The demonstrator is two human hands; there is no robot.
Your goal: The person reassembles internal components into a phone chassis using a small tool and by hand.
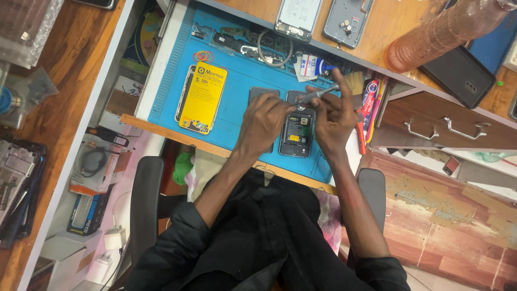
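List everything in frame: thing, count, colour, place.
opened dark phone: 1, black, on mat under both hands
blue rubber work mat: 1, blue, pull-out shelf
phone with yellow battery: 1, yellow, mat's left side
thin grey metal tool: 1, grey, in right hand
grey back cover: 1, grey, wooden desk, top
translucent orange bottle: 1, orange, top right
drawer handles: 2, metal, right
left hand: 1, on opened dark phone
right hand: 1, gripping tool

Matt blue rubbery work mat (237, 91), opened phone (297, 132) with glossy dark plastic innards, slim brushed-metal screwdriver (318, 95), glossy yellow battery (203, 97), varnished wooden desk (64, 70), polished metal drawer handles (447, 129), matt black cloth sleeves (183, 237), translucent ribbed plastic bottle (447, 32)
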